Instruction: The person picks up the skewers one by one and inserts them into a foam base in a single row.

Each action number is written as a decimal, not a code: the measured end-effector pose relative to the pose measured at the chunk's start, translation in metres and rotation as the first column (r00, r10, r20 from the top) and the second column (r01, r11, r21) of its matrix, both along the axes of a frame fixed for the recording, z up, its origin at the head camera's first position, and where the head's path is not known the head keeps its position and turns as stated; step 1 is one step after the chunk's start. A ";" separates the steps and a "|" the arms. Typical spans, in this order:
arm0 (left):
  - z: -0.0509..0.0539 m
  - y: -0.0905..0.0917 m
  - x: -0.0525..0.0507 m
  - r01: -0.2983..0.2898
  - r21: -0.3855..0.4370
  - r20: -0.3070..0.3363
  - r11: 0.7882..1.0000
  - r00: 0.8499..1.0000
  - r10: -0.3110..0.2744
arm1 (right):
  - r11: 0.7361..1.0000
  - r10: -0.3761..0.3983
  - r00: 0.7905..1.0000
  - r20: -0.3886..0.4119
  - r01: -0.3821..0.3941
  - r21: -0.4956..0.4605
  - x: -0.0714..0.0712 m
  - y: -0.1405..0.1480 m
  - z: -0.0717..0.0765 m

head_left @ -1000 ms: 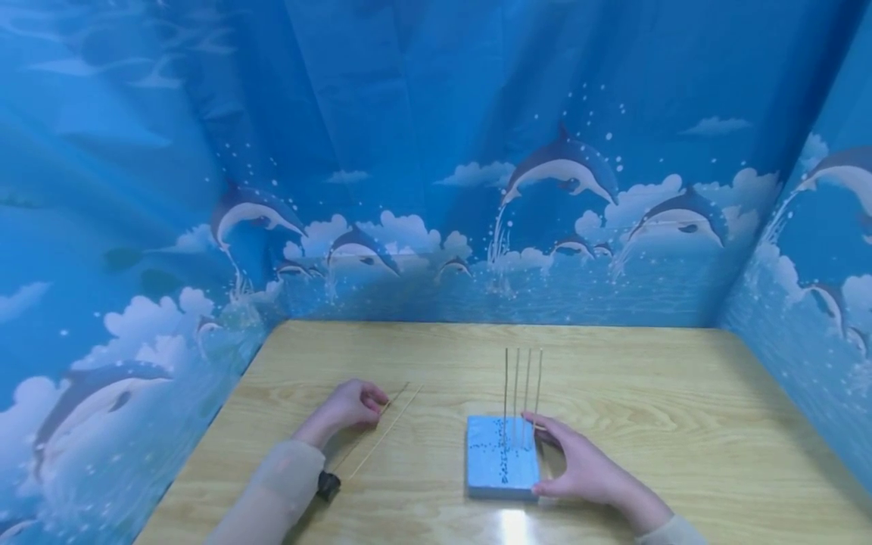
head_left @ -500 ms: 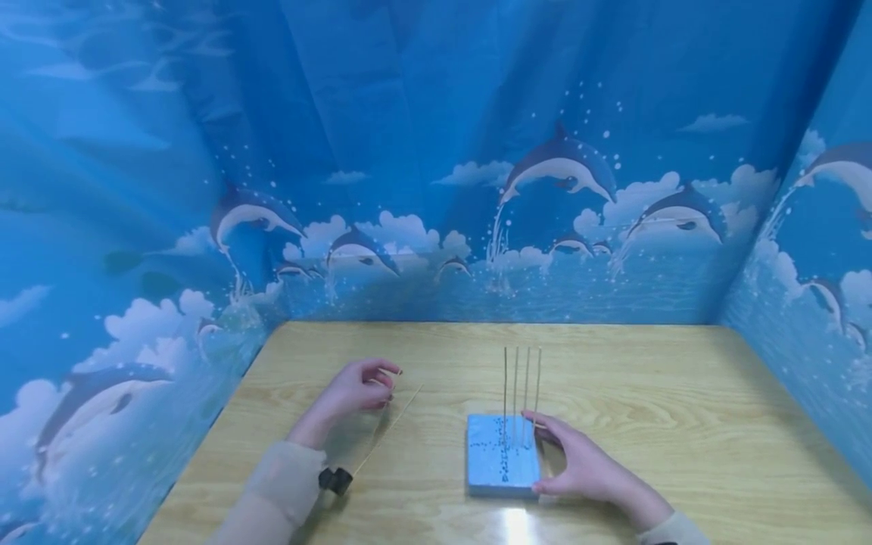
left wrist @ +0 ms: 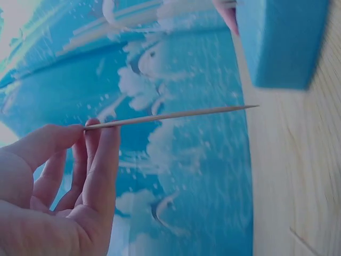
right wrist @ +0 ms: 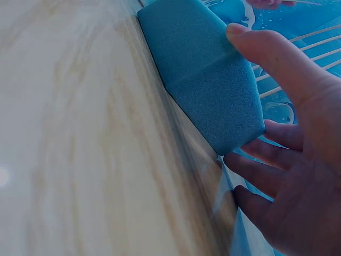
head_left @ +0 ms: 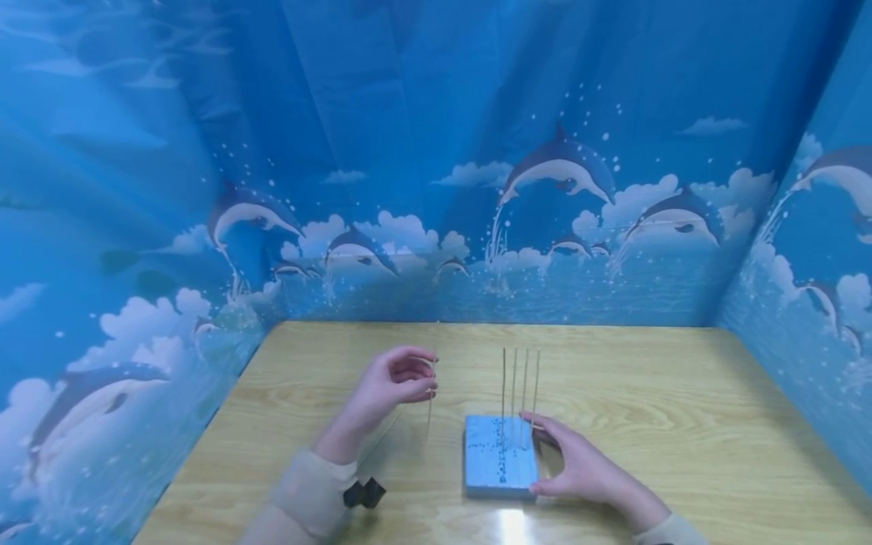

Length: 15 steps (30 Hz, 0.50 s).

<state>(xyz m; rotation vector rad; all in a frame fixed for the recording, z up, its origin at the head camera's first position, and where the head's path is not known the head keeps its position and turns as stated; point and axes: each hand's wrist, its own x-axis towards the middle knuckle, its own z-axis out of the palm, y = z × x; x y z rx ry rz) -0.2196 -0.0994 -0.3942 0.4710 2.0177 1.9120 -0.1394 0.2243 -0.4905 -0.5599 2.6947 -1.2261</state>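
Here's a slim, pointed wooden stick (left wrist: 170,116), nearly upright, pinched in the left hand (head_left: 393,384)! To its right the light-blue block (head_left: 482,471) lies flat, dark-dotted, four thin sticks (head_left: 503,390) standing in it, right hand (head_left: 580,463) gripping its side.

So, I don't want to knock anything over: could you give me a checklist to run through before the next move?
1. Thin pale wooden skewer pinched by the left hand: ok.
2. Its pointed tip facing downward: ok.
3. Square blue foam block steadied by the right hand: ok, thumb and fingers grip its edges.
4. Four slender wooden sticks standing in the block: ok.
5. Held skewer above the block: not ok, it is off to the left.
6. Depth of the standing sticks: cannot tell.
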 end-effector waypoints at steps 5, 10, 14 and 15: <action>0.005 0.018 0.009 -0.042 0.071 -0.036 0.997 0.998 0.045 | 1.000 0.009 1.000 -0.026 -0.009 -0.004 0.000 0.000 0.000; 0.007 0.034 0.016 -0.055 0.120 -0.061 0.991 0.996 0.063 | 1.000 0.012 1.000 -0.018 -0.013 -0.009 0.000 0.000 0.000; 0.006 0.048 0.022 -0.029 0.119 -0.089 0.992 0.995 0.039 | 1.000 0.004 1.000 0.002 -0.004 -0.009 0.000 -0.001 0.000; 0.005 0.051 0.023 -0.024 0.114 -0.099 0.993 0.994 0.035 | 1.000 0.006 1.000 0.002 -0.006 -0.011 -0.001 -0.001 0.000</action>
